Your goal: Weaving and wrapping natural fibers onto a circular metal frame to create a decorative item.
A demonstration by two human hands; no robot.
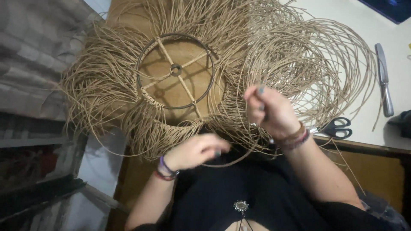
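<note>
A round dark metal frame (145,49) with cord-wrapped spokes and a small centre ring lies on the wooden table, ringed by many loose tan cords (98,81). My left hand (195,150) pinches strands at the frame's near edge, its fingers closed on them. Raised above the work, my right hand (269,111) is clenched on a tan cord, which loops away to the right into a big coil (317,64). Both wrists wear bracelets.
Black-handled scissors (337,127) lie just right of my right wrist on the white surface (398,55). A grey metal tool (383,79) rests at the far right. A dark blue object (391,7) sits at the top right corner. Shelving stands at the left.
</note>
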